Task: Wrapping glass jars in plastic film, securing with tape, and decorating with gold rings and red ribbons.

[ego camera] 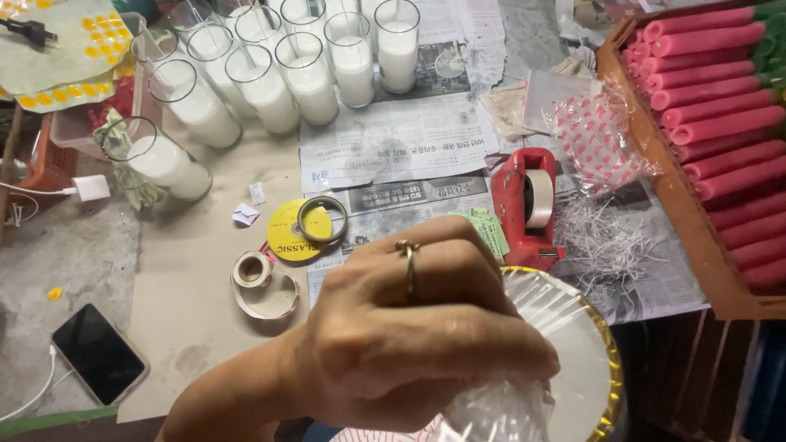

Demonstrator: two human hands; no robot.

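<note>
My left hand (409,344) fills the lower middle of the view, its arm coming in from the bottom left. It wears a ring and is closed on gathered clear plastic wrap (499,413). The wrap covers a round white object with a shiny gold rim (585,360) just right of the hand. My right hand is not visible.
Several glass jars of white wax (307,78) stand at the back on newspaper (393,143). A red tape dispenser (528,205), shredded paper (606,237) and a yellow tape disc (282,233) lie mid-table. Pink candles fill a wooden crate (720,123) on the right. A phone (98,354) lies at the left.
</note>
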